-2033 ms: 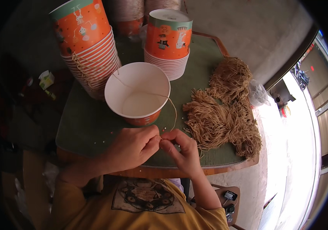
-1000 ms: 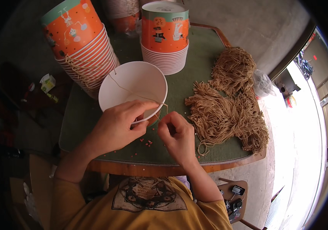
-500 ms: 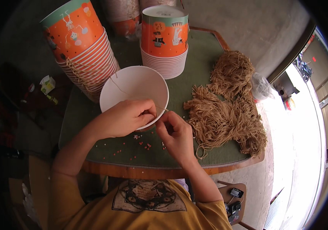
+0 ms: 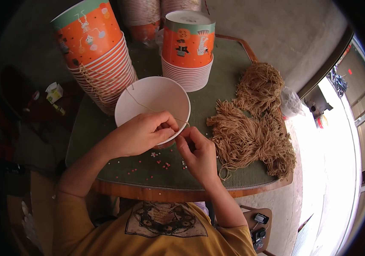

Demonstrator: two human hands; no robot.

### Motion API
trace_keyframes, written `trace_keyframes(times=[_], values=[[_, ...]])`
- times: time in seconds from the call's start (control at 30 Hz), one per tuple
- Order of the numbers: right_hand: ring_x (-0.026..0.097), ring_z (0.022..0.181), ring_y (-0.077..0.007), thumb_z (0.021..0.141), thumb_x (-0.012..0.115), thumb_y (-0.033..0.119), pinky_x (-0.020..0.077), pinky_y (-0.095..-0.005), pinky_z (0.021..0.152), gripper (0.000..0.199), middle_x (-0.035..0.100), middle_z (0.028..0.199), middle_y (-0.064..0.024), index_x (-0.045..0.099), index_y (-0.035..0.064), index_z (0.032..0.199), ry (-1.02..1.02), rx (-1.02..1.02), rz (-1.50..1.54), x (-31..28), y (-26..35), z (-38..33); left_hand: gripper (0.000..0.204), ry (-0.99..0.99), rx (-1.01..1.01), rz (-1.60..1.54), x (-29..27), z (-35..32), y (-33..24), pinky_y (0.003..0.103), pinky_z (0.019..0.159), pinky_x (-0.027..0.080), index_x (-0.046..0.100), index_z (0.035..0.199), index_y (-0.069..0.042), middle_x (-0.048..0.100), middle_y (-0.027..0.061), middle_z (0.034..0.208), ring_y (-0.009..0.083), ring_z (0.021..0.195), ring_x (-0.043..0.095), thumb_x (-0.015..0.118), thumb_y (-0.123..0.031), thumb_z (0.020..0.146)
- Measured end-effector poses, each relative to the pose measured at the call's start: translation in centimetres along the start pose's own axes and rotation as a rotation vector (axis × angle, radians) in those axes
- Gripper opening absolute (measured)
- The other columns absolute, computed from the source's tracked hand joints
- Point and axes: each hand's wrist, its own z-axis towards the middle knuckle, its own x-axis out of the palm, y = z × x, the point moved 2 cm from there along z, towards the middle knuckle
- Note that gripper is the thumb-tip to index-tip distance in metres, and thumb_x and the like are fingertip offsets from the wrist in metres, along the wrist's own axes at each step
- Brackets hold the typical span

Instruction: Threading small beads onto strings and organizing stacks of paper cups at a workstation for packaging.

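The green-covered tabletop [image 4: 105, 123] carries everything here, its wooden edge running just in front of the person's yellow shirt. Largest on it is a tangled heap of tan string [image 4: 250, 123] to the right, spreading toward the far corner. Two stacks of orange paper cups follow: a leaning stack [image 4: 99, 55] at the left and an upright stack [image 4: 189, 51] behind the middle. Between them, nearest the person, sits a single white-lined cup [image 4: 152, 106], mouth up, with one thin string [image 4: 142, 104] stretched across its opening.

The left hand [image 4: 142, 134] lies over the cup's near rim, fingers curled and pinched at the string where it meets the rim. The right hand [image 4: 197, 153] sits just beside it, fingers bunched as if nipping the same strand (whether it truly has hold of it is too small to tell). Tiny red and white paper bits [image 4: 159, 160] dot the cover below both hands.

Likely trouble: a hard tug could tear the thin paper at the rim, or pull the string back out; pressing on the rim could tip the light cup.
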Motion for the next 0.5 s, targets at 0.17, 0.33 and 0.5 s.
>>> trace_keyframes(times=[0.17, 0.33, 0.5], values=[[0.045, 0.056, -0.0036, 0.090, 0.063, 0.009, 0.0386, -0.0214, 0.052, 0.008, 0.054, 0.062, 0.0009, 0.059, 0.0016, 0.089, 0.005, 0.008, -0.004, -0.1, 0.2, 0.0, 0.009, -0.011, -0.021, 0.034, 0.3, 0.4, 0.2, 0.030, 0.063, 0.048, 0.055, 0.094, 0.000, 0.062, 0.0070, 0.078, 0.0129, 0.069, 0.058, 0.054, -0.009, 0.095], [0.046, 0.052, -0.0057, 0.091, 0.065, 0.011, 0.0395, -0.0236, 0.050, 0.012, 0.052, 0.058, -0.0011, 0.061, 0.0049, 0.100, -0.094, 0.026, 0.146, -1.3, 0.2, 0.1, 0.005, -0.278, 0.321, 0.293, -0.3, 0.2, -0.5, 0.027, 0.073, 0.046, 0.057, 0.090, -0.002, 0.055, 0.0039, 0.086, 0.0123, 0.080, 0.056, 0.062, -0.003, 0.090], [0.044, 0.065, 0.0006, 0.093, 0.063, 0.009, 0.0361, -0.0159, 0.058, 0.011, 0.052, 0.071, 0.0082, 0.062, 0.0029, 0.102, 0.025, 0.080, 0.094, -1.2, 0.8, 1.1, 0.006, -0.204, 0.328, 0.162, 0.3, 0.7, -1.1, 0.027, 0.075, 0.046, 0.061, 0.094, -0.003, 0.054, 0.0035, 0.087, 0.0134, 0.081, 0.057, 0.064, -0.002, 0.088]])
